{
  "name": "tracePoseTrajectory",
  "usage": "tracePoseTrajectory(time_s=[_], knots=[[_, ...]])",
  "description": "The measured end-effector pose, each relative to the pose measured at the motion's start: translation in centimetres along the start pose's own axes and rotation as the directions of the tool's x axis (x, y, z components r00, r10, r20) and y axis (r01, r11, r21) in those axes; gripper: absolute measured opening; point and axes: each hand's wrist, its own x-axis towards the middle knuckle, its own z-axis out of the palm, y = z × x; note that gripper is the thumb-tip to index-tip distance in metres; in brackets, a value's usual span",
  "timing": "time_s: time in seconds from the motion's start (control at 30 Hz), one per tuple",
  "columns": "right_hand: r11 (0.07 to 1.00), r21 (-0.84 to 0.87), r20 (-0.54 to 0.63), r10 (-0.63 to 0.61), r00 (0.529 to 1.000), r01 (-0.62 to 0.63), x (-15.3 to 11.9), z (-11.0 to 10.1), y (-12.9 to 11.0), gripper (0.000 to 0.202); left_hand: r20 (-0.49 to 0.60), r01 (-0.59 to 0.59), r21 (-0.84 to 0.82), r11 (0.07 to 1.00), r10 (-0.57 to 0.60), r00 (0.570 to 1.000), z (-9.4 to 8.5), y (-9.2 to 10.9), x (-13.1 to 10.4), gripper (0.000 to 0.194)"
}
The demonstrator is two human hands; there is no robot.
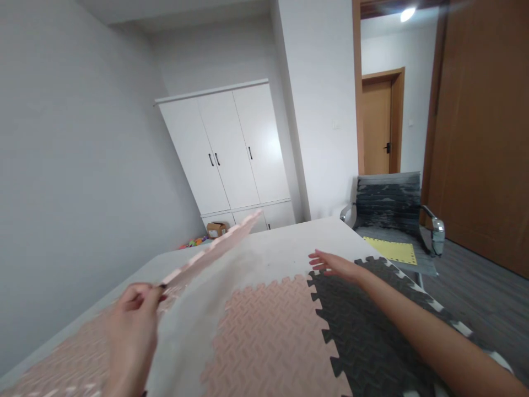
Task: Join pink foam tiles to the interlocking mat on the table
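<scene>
My left hand (138, 314) pinches the near edge of a pink foam mat (215, 248), which is lifted and tilted above the white table. My right hand (333, 264) has its fingers stretched out and holds nothing; it hovers over the far edge of a dark grey foam mat (363, 325). Another pink foam mat (273, 342) lies flat in the middle, its toothed right side against the grey one. More pink textured foam (70, 358) shows at the lower left, partly behind my left hand.
The white table (289, 248) reaches toward a white cabinet (227, 149). At the right, a black chair (388, 204) bears a yellow mat (392, 251). A cardboard box (217, 229) and small colourful items (196, 242) show beyond the table's far edge.
</scene>
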Motion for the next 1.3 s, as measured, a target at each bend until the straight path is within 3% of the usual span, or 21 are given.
tracePoseTrajectory(time_s=[0.03, 0.1, 0.13, 0.17, 0.23, 0.33, 0.4, 0.47, 0.63, 0.77, 0.87, 1.03, 1.2, 1.3], knots=[[0.988, 0.156, 0.0, -0.015, 1.0, 0.015, -0.5, -1.5, -0.7, 0.067, 0.084, 0.007, -0.137, 0.991, 0.004, 0.996, 1.9, 1.7, -0.6, 0.021], [0.898, 0.436, -0.053, -0.041, 0.998, 0.06, -1.8, -4.7, -1.6, 0.067, 0.2, -0.111, -0.308, 0.945, 0.178, 0.964, 6.4, 5.2, -2.5, 0.02], [0.846, 0.526, -0.111, -0.03, 0.993, 0.084, -2.4, -6.3, -1.7, 0.066, 0.271, -0.16, -0.347, 0.924, 0.262, 0.926, 8.8, 6.9, -3.7, 0.021], [0.811, 0.576, -0.178, -0.002, 0.984, 0.106, -3.1, -8.0, -1.5, 0.064, 0.361, -0.239, -0.374, 0.896, 0.378, 0.853, 11.1, 8.4, -4.9, 0.02], [0.762, 0.633, -0.306, 0.088, 0.948, 0.134, -4.3, -11.3, -0.1, 0.053, 0.458, -0.3, -0.411, 0.861, 0.479, 0.749, 15.4, 10.6, -7.1, 0.019], [0.764, 0.64, -0.438, 0.27, 0.858, 0.086, -5.7, -15.0, 3.6, 0.03, 0.575, -0.343, -0.439, 0.83, 0.553, 0.602, 20.6, 12.0, -9.8, 0.01], [0.795, 0.606, -0.492, 0.366, 0.79, 0.009, -6.1, -16.4, 6.4, 0.023, 0.636, -0.369, -0.438, 0.82, 0.572, 0.518, 23.1, 11.8, -11.1, 0.008], [0.82, 0.569, -0.514, 0.412, 0.752, -0.061, -6.1, -16.8, 8.8, 0.019, 0.68, -0.408, -0.423, 0.809, 0.581, 0.447, 24.8, 11.1, -12.2, 0.011], [0.888, 0.427, -0.551, 0.404, 0.731, -0.169, -4.7, -16.2, 12.3, 0.021, 0.762, -0.548, -0.351, 0.759, 0.572, 0.304, 26.9, 9.2, -13.6, 0.012], [0.936, 0.199, -0.635, 0.35, 0.689, -0.292, -3.4, -15.5, 14.3, 0.035, 0.813, -0.649, -0.272, 0.71, 0.53, 0.24, 27.7, 8.3, -13.9, 0.012], [0.926, -0.041, -0.689, 0.246, 0.682, -0.375, -2.7, -15.0, 15.8, 0.039, 0.841, -0.702, -0.212, 0.68, 0.493, 0.222, 28.0, 7.9, -14.3, 0.02], [0.832, -0.371, -0.698, 0.043, 0.715, -0.413, -2.4, -13.7, 17.2, 0.035, 0.871, -0.748, -0.121, 0.652, 0.431, 0.235, 28.5, 7.6, -15.4, 0.024], [0.72, -0.546, -0.684, -0.088, 0.724, -0.429, -3.1, -12.8, 17.6, 0.029, 0.869, -0.773, -0.148, 0.616, 0.455, 0.196, 28.6, 7.7, -14.9, 0.023], [0.668, -0.611, -0.665, -0.143, 0.733, -0.424, -3.4, -12.5, 17.5, 0.027, 0.851, -0.789, -0.157, 0.594, 0.487, 0.197, 28.3, 8.3, -14.9, 0.021]])
